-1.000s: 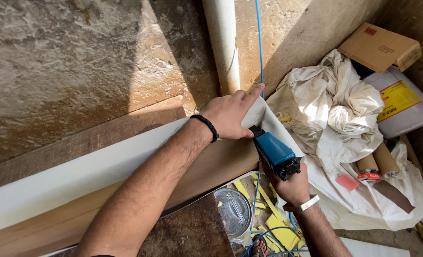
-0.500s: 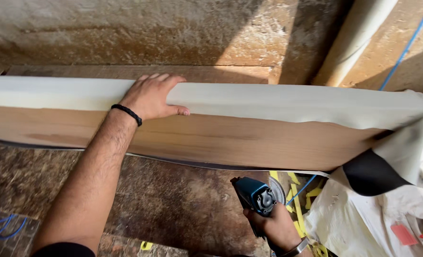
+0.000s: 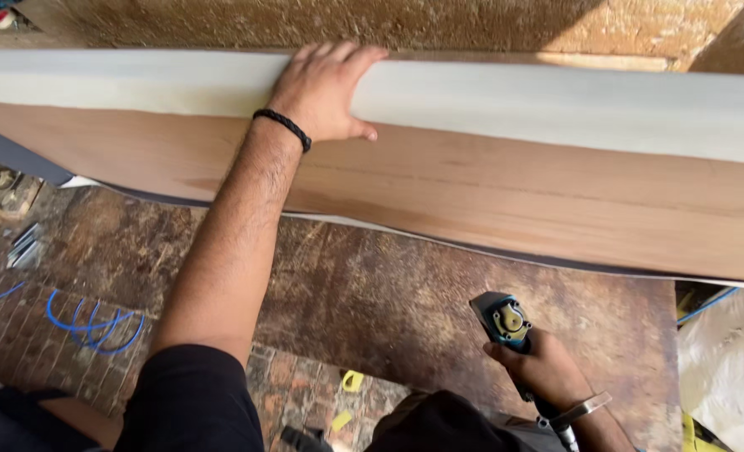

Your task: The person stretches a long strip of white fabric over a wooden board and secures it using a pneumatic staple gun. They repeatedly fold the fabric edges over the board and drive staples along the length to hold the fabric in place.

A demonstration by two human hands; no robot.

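The long wooden board (image 3: 514,201) runs off both side edges of the view, so its ends are unseen; its face is tan, its top edge pale whitish, and it stands on edge across a dark brown worn panel (image 3: 388,293). The left hand (image 3: 326,92) lies flat over that top edge with fingers spread. The right hand (image 3: 539,368) grips a blue power tool (image 3: 502,318), whose lower body is hidden.

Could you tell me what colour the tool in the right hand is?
The tool is blue-teal with a yellow fitting, seen in the head view.
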